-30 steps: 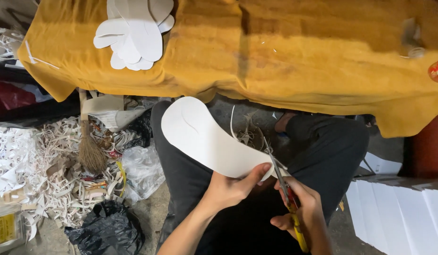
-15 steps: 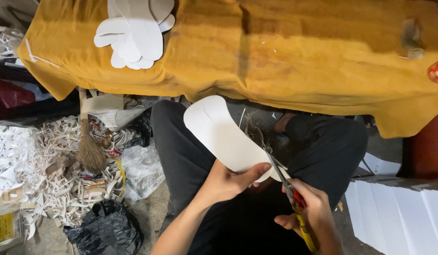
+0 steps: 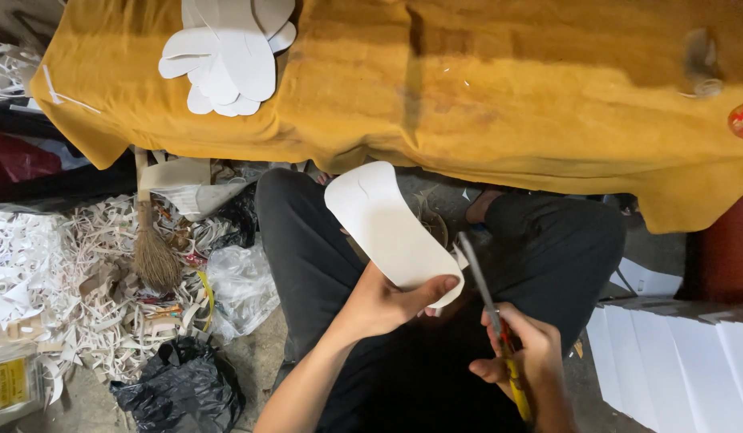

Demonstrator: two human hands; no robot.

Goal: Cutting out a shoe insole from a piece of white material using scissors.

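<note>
My left hand grips the near end of a white sole-shaped cut-out, thumb on top, holding it above my lap. My right hand holds yellow-handled scissors, their grey blades pointing up beside the cut-out's right edge, just apart from it. Below both hands are my legs in dark trousers.
A mustard-yellow cloth covers the table ahead, with a pile of white sole-shaped cut-outs on it. Left on the floor lie white offcuts, a small broom, clear plastic and a black bag. White sheets are stacked at right.
My left hand has turned the white cut-out and shifted it right. The scissors have come off its edge and now stand more upright beside it.
</note>
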